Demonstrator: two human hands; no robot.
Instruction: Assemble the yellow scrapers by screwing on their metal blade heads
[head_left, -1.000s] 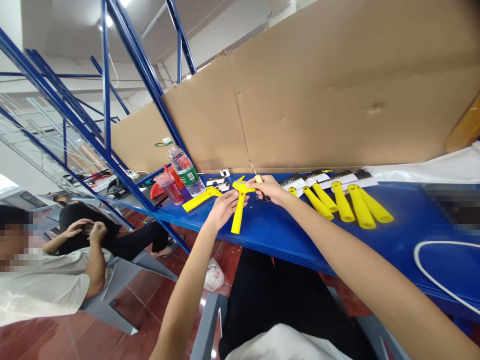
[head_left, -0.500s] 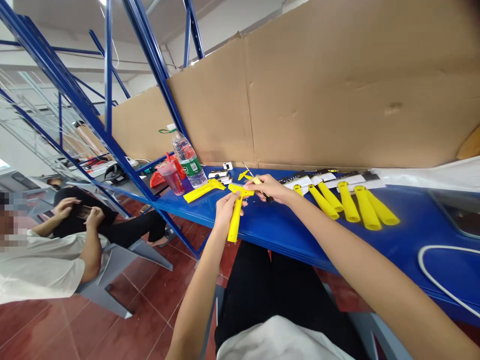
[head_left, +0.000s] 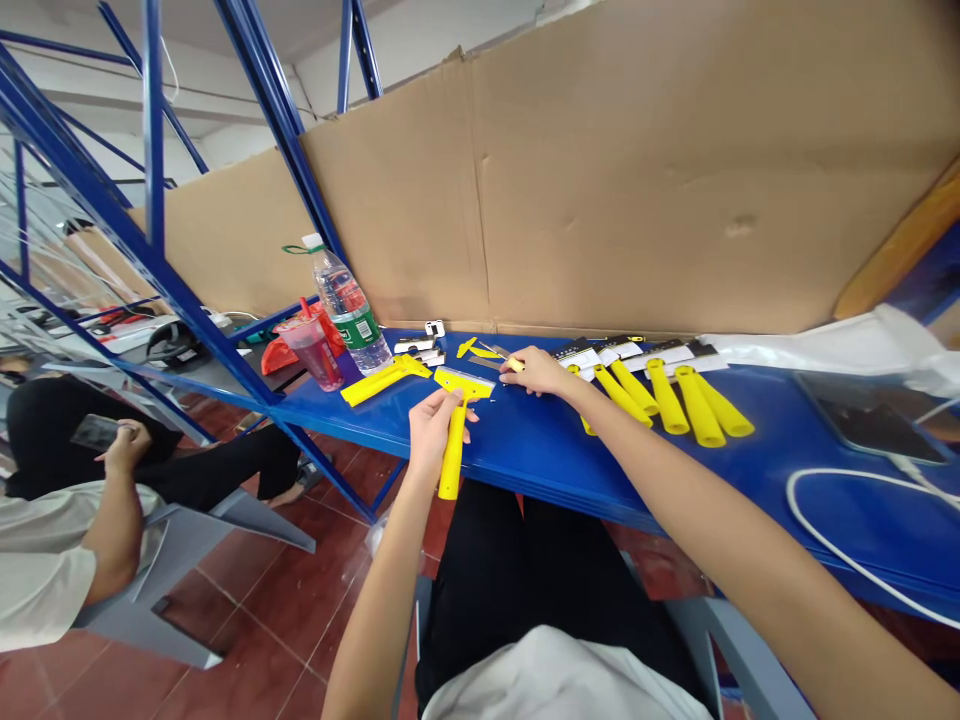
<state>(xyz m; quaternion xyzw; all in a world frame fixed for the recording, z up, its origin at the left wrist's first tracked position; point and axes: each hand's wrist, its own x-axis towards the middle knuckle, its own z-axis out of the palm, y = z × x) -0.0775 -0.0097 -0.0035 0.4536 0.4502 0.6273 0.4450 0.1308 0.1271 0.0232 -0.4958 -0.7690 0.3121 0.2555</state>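
My left hand (head_left: 432, 428) is closed around the neck of a yellow scraper (head_left: 452, 460), whose wide head points away from me and whose handle hangs past the table's front edge. Just right of the scraper head, my right hand (head_left: 543, 371) grips a screwdriver (head_left: 515, 364) by its pale yellow handle, low over the table. The screwdriver's shaft points left and away from me, clear of the scraper. Small yellow parts (head_left: 466, 347) lie beyond its tip. Another yellow scraper (head_left: 382, 379) rests left of my left hand.
Several yellow handles (head_left: 705, 408) lie at right on the blue table (head_left: 540, 455), with black-and-white packs behind. A water bottle (head_left: 351, 315) and a red drink cup (head_left: 313, 350) stand at left. A phone (head_left: 870, 415) and white cable lie far right. A seated person holds a phone.
My right hand with the screwdriver has come away from the scraper head and down toward the table. The scraper stays in my left hand. The view has turned slightly right.
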